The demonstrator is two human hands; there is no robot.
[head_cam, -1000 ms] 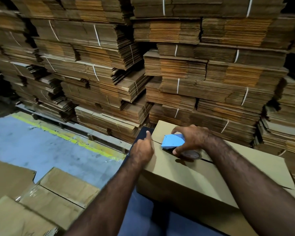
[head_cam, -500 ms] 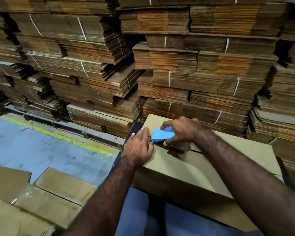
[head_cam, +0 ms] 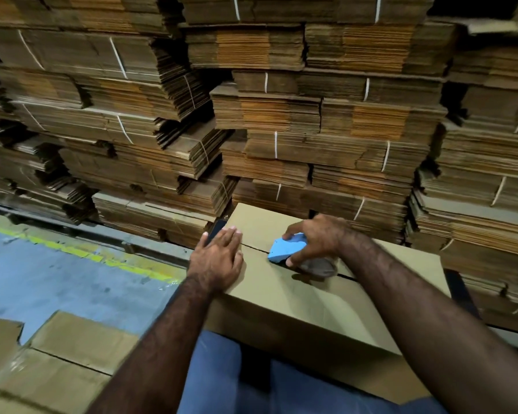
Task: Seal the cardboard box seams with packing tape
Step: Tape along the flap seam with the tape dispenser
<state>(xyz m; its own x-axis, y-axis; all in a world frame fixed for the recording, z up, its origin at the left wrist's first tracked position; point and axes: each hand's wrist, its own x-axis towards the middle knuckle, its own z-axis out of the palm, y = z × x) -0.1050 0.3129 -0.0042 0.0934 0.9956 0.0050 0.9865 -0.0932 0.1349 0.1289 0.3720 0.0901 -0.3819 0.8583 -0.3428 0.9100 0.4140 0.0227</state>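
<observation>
We are pressing our flat, open left hand on the plain brown cardboard box while our right hand is closing its grip around the blue plastic tape dispenser on the box's centre seam.

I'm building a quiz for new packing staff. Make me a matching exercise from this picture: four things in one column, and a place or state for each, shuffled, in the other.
Things
1. left hand
2. right hand
3. blue tape dispenser
4. bundled flat cartons

Places or states
A. stacked high behind the box
B. lying flat, palm down, at the left end of the cardboard box top
C. gripped from above, sitting on the centre seam
D. curled around the dispenser

Pairs: 1-B, 2-D, 3-C, 4-A
</observation>
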